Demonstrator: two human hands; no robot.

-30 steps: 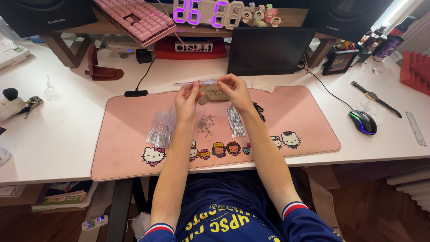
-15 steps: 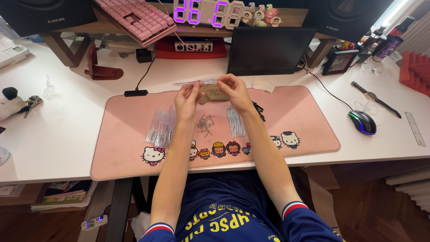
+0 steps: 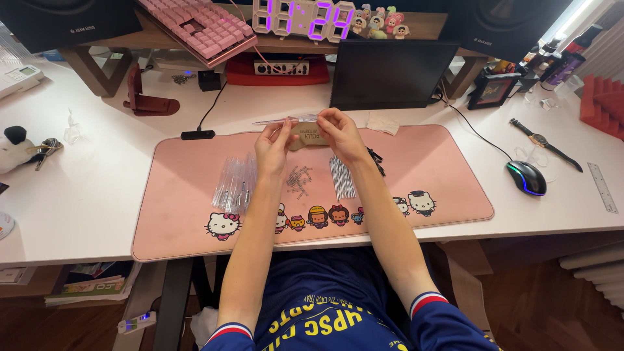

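My left hand [image 3: 274, 144] and my right hand [image 3: 338, 135] are raised over the far middle of a pink desk mat [image 3: 195, 214]. Together they pinch a thin clear pen barrel [image 3: 286, 119], held level between the fingertips. Under the hands lies a small brown tag [image 3: 311, 138]. On the mat lie a heap of clear pen barrels [image 3: 237, 185] at the left, a scatter of small metal springs and tips [image 3: 298, 179] in the middle, and a row of thin refills [image 3: 341, 177] at the right. A few dark small parts [image 3: 376, 161] lie beside my right wrist.
A dark tablet screen [image 3: 390, 75] stands behind the mat. A pink keyboard [image 3: 198, 26] and a purple digital clock [image 3: 311, 18] sit on the riser. A black mouse [image 3: 526, 177], a wristwatch [image 3: 545, 143] and a ruler [image 3: 602, 187] lie right. Keys [image 3: 44, 149] lie far left.
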